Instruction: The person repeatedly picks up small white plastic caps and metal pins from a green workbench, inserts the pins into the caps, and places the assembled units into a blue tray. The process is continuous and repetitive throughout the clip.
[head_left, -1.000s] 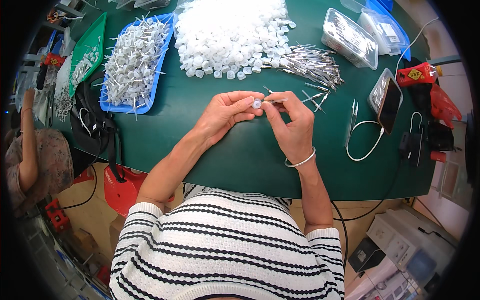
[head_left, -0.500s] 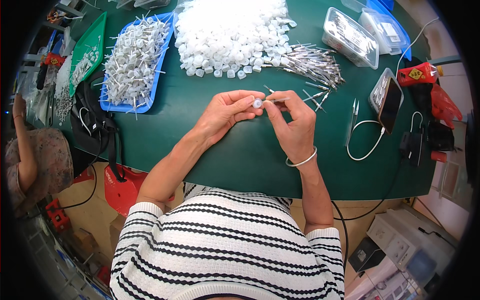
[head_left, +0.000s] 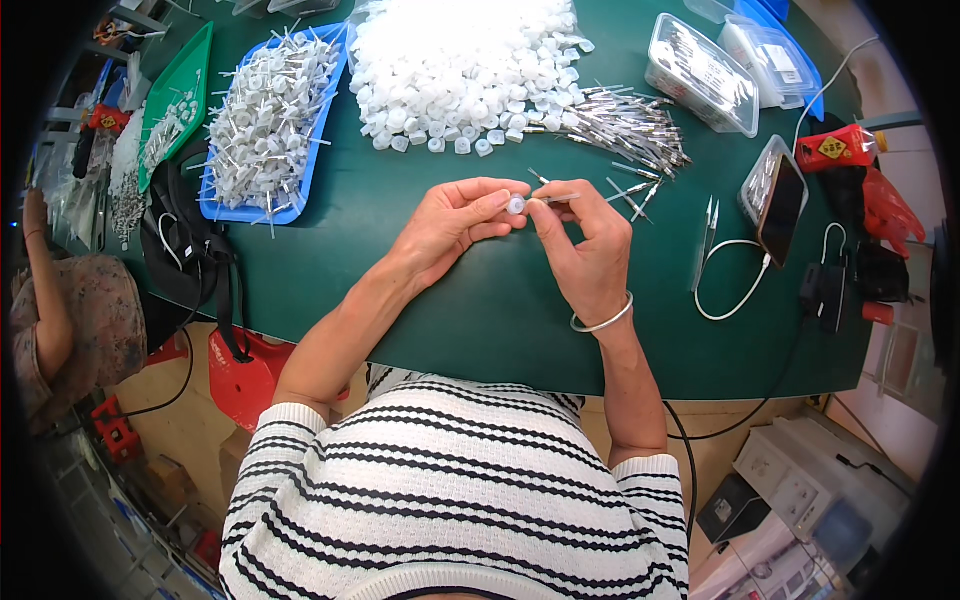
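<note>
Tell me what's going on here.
A person in a striped top pinches a small, round whitish plastic cap in the left hand and a thin grey rod in the right hand; whether they're joined is unclear. The green table bears a heap of whitish plastic caps, a pile of metallic rods and a laden blue tray.

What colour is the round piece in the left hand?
The round piece is whitish, best seen in the head view.

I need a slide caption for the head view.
Left hand with white cap, right hand with thin rod, over a green table.
</note>
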